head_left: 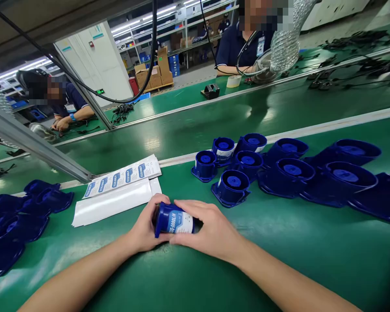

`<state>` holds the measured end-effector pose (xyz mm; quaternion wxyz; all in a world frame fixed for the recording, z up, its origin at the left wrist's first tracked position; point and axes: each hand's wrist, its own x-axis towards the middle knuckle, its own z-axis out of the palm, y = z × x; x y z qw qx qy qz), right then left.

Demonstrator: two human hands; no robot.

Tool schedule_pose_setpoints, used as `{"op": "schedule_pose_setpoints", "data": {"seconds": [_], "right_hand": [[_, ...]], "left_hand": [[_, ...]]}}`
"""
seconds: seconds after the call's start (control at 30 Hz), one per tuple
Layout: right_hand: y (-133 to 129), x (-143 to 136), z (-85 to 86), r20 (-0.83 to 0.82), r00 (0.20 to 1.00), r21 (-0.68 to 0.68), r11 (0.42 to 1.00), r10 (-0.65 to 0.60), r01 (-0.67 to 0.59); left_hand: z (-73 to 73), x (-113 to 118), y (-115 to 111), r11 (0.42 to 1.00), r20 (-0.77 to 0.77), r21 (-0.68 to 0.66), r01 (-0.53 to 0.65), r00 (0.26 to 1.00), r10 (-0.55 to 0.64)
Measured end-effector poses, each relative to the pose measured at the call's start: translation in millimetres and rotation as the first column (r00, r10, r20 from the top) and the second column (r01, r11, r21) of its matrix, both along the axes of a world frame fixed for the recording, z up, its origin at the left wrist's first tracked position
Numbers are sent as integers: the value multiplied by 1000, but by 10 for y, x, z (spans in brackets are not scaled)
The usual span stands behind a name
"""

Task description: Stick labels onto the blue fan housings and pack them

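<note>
Between my two hands a blue pump housing [165, 216] lies on its side, just over the green bench. A white and blue label [181, 222] wraps its round wall and faces me. My left hand [148, 225] is closed around the flanged end. From the other side, my right hand [208, 225] grips the round end, thumb below and fingers above. Beyond my left hand lie printed label sheets [123, 175], with blank white backing sheets [113, 203] in front of them.
Several blue housings [232, 182] stand in rows at the right, some with labels. More blue housings [22, 216] crowd the left side. A metal post [42, 138] slants up at the left. Across the bench, two people [234, 47] sit near cables and a tape roll [233, 81].
</note>
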<state>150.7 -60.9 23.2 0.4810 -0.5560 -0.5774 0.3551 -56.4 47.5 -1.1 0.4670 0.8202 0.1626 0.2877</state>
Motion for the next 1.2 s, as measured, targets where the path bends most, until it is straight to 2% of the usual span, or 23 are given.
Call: {"op": "schedule_pose_setpoints", "data": {"seconds": [0.07,0.13,0.2,0.3,0.47,0.57,0.67,0.77,0.83,0.9,0.97,1.1,1.2], "right_hand": [[-11,-17,-7,11,1000,-46,999,-3,3],[7,5,-7,-75,997,-174,984,21,-33],[45,60,-4,-175,982,-247,963,66,-108],[116,155,3,-277,955,-287,939,107,-188],[210,210,25,-457,883,-349,893,104,-286],[214,193,15,-486,870,-341,900,80,-272],[166,192,-6,-374,921,-250,945,105,-209],[94,203,-4,-116,982,-89,983,151,-162],[58,193,8,43,989,15,990,138,-139],[45,167,9,96,991,83,991,94,-102],[57,138,-10,-9,998,72,995,69,-68],[135,124,-86,-309,948,-90,990,73,-106],[164,145,-86,-380,924,-139,984,48,-108]], "left_hand": [[-22,-1,4,999,6,42,25,1000,-26],[-41,2,6,994,6,100,46,999,-47],[-45,10,0,988,14,146,50,999,-52],[-24,24,-13,980,28,191,53,998,-59],[-4,21,-12,972,9,217,88,996,-92],[-20,2,-5,975,7,198,99,995,-103],[-28,-14,-5,985,15,148,87,996,-90],[-9,-20,-12,1000,3,-11,-17,1000,17],[7,-19,-18,990,-7,-105,-92,996,92],[9,-17,-25,986,13,-124,-114,993,116],[-4,-17,-34,997,66,-52,-51,996,55],[-42,-16,-50,983,125,138,124,982,-142],[-50,-8,-47,985,130,134,112,983,-129]]}}
